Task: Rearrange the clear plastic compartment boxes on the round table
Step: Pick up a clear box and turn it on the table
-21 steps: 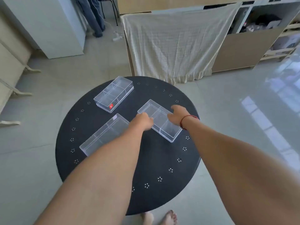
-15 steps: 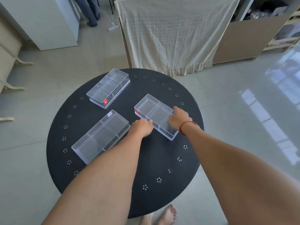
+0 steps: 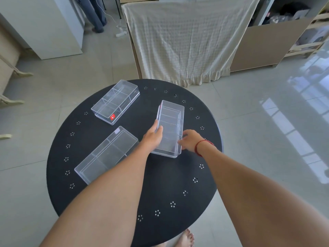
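Note:
Three clear plastic compartment boxes lie on the round black table (image 3: 167, 182). The right box (image 3: 170, 122) points almost straight away from me. My left hand (image 3: 153, 138) grips its left long side and my right hand (image 3: 189, 140), with a red cord at the wrist, grips its near right corner. A second box (image 3: 115, 101) with a red sticker sits at the far left. The third box (image 3: 106, 154) lies at the near left, partly hidden under my left forearm.
A cream cloth (image 3: 185, 41) hangs over a wooden unit just behind the table. A white cabinet (image 3: 44, 27) stands at the far left, wooden shelving (image 3: 306, 41) at the far right. A person's legs (image 3: 95, 15) stand beyond. My bare feet (image 3: 185, 239) show under the table's near edge.
The right box has turned clockwise between my hands, from a diagonal lie to nearly lengthwise away from me. The other two boxes have stayed put.

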